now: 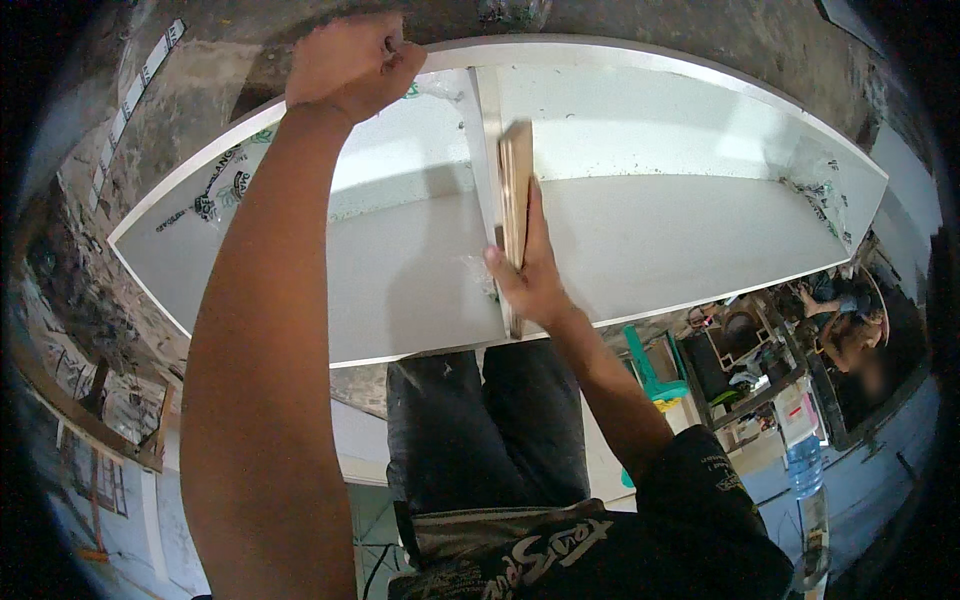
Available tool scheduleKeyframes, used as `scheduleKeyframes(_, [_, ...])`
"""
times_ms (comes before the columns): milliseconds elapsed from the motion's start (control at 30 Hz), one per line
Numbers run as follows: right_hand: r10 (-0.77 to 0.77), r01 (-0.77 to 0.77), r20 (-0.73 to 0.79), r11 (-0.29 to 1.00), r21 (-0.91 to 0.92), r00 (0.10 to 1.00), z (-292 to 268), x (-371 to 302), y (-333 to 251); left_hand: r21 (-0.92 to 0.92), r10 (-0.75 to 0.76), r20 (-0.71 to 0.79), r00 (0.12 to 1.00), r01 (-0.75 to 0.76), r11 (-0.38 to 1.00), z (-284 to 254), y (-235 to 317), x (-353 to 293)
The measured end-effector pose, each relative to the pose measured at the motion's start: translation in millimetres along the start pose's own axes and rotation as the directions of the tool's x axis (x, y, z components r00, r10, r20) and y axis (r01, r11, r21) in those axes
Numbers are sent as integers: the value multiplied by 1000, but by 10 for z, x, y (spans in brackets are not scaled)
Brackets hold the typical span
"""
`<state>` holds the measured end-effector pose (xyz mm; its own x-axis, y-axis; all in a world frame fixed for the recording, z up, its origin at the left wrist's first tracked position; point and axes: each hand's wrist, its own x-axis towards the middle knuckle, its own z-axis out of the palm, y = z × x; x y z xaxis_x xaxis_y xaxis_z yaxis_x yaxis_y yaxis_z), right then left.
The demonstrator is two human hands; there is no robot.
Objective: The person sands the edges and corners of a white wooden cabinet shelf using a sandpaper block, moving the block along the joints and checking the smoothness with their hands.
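Observation:
A long white panel cabinet point(660, 215), open toward me and split by a central divider point(489, 130), lies across the view in front of my legs. My right hand point(540, 275) grips a flat wooden block point(516, 190), which looks layered along its edge, and holds it upright along the right side of the divider. Fingers lie on the block's right side, with the thumb on its left. My left hand point(352, 68) is closed in a fist at the cabinet's far edge. What it holds, if anything, is hidden.
Crumpled clear plastic film point(815, 190) clings to the cabinet's right end, and printed film point(215, 195) to the left end. A green tool point(652, 370) lies right of my legs. Farther right are a clear water bottle point(804, 465) and another person point(855, 335). Concrete floor point(220, 60) surrounds the far side.

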<state>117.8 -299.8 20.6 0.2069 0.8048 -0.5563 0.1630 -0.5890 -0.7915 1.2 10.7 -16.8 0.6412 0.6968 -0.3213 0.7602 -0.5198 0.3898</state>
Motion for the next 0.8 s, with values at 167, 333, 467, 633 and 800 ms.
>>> scheduleKeyframes(167, [4, -4, -16, 999, 40, 1000, -38, 499, -224, 0, 40, -39, 998, -40, 999, 0, -75, -21])
scheduleKeyframes(333, [-9, 18, -99, 995, 93, 995, -2, 440, -235, -48, 13, -75, 997, -17, 999, -83, 5, 7])
scheduleKeyframes(467, [75, 1, -244, 955, 296, 967, -124, 136, -187, -68, 195, -130, 972, -205, 976, -79, -106, -1])
scheduleKeyframes(633, [344, -104, -394, 850, 516, 852, -465, -692, 214, 18, 303, -226, 926, -307, 952, -59, -62, -18])
scheduleKeyframes(800, [545, -124, -364, 664, 737, 755, -753, -1194, 316, 89, 263, -251, 931, -249, 965, -57, 15, 2])
